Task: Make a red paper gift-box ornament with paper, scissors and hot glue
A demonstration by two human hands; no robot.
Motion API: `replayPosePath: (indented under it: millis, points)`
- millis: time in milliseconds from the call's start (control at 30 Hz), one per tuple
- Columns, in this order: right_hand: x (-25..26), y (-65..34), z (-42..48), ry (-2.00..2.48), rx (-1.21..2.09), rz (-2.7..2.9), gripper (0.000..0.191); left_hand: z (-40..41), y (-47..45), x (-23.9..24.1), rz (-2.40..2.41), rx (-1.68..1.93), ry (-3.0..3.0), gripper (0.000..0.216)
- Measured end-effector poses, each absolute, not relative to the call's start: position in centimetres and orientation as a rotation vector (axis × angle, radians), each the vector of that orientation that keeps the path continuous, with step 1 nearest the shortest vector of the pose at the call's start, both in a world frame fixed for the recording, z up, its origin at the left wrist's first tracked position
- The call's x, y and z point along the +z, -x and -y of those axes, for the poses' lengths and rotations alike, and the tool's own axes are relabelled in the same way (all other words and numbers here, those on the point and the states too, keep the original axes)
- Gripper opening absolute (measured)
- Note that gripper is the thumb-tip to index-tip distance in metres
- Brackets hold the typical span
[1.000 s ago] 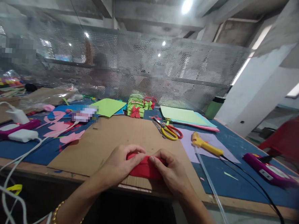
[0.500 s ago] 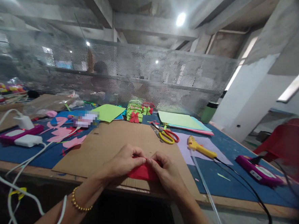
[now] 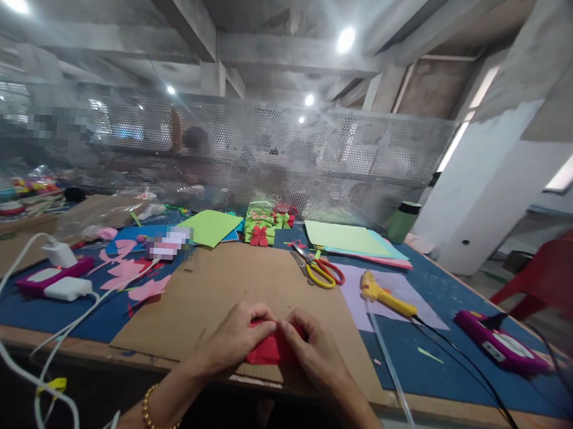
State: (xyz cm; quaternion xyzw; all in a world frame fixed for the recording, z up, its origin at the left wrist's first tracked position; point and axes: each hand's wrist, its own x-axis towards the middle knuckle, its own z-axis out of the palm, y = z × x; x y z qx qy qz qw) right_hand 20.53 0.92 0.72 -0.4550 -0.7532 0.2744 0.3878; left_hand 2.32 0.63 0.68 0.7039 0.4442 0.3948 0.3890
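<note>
Both my hands grip a piece of red paper low over the near edge of a brown cardboard sheet. My left hand pinches its upper edge from the left, thumb pointing inward. From the other side my right hand does the same, and the fingertips of the two almost meet. Part of the paper is hidden behind the fingers. Beyond the hands lie scissors with yellow handles, and a red-handled pair beside them. Small green paper bags with red bows stand at the back of the cardboard.
To the right, a yellow glue gun with a clear glue stick rests on lilac paper. A purple power strip lies farther right, another with white cables at left. Pink paper cutouts and coloured sheets surround the cardboard.
The view has tilted up a little, so the table sits lower in the picture. Both hands keep their pinch on the red paper, with hardly any movement relative to the cardboard.
</note>
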Motion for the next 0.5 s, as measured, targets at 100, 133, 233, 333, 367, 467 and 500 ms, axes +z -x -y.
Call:
replayPosePath:
  millis: [100,133,233,333,367,467,500]
  points:
    - [0.72,-20.75,-0.7,1.148,0.667,1.914,0.038,-0.63,-2.27,0.8,-1.149,0.991,-1.883,0.026]
    - [0.72,-20.82,-0.6,1.15,0.659,1.908,0.037,-0.56,-2.25,0.87,-1.153,0.979,-1.89,0.028]
    - [0.72,-20.91,-0.33,1.161,0.644,1.894,0.033,-0.33,-2.15,1.11,-1.149,0.938,-1.868,0.031]
    - [0.76,-20.77,-0.29,1.156,0.656,1.892,0.032,-0.36,-1.93,1.21,-1.11,0.97,-1.875,0.03]
    - [0.8,-20.7,-0.31,1.151,0.665,1.893,0.033,-0.41,-1.85,1.19,-1.11,0.976,-1.871,0.029]
    - [0.96,-20.53,-0.39,1.126,0.691,1.905,0.033,-0.54,-1.66,1.08,-1.113,0.997,-1.895,0.029]
    - [1.0,-20.5,-0.42,1.116,0.696,1.911,0.032,-0.58,-1.63,1.04,-1.11,1.002,-1.916,0.028]
